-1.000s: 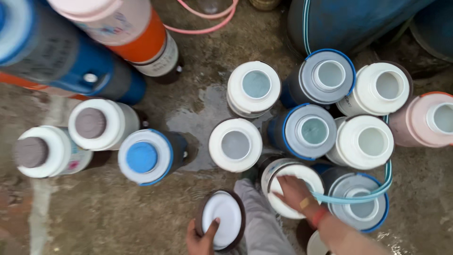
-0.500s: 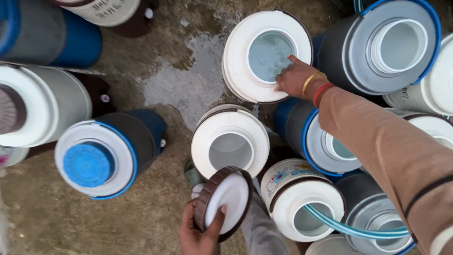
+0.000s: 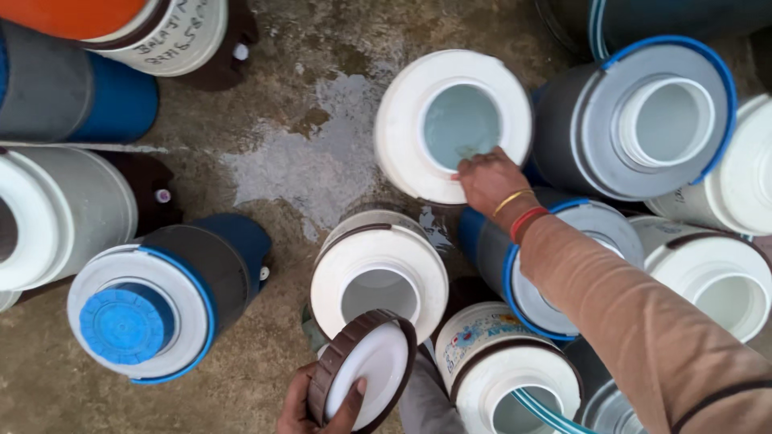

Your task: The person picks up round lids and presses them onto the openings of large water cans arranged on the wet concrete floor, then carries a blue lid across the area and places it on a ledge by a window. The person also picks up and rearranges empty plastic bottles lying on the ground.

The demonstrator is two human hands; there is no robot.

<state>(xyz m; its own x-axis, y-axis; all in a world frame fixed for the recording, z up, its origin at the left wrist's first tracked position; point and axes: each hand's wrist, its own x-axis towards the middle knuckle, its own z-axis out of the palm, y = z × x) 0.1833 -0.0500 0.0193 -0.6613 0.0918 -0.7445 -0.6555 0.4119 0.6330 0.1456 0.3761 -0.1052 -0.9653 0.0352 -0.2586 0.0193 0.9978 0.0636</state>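
Observation:
My left hand (image 3: 320, 406) grips a round brown-rimmed white lid (image 3: 362, 371), held on edge just below an open white jug (image 3: 378, 277). My right hand (image 3: 489, 181), with bangles on the wrist, reaches across and rests its fingers on the mouth rim of a farther white jug (image 3: 453, 124) that holds water. The orange-brown sleeve of that arm crosses over a blue-rimmed grey jug (image 3: 537, 277). Whether the right fingers pinch anything is not visible.
Several large water jugs stand packed on wet concrete: a blue-capped one (image 3: 149, 301) at left, a big open grey-blue one (image 3: 643, 120) at upper right, white ones at right. A light-blue hose (image 3: 547, 410) runs into a jug (image 3: 503, 374) at the bottom.
The view has closed in on the jugs. My right hand went from a near jug up to the far white jug's mouth. The left hand keeps hold of the lid.

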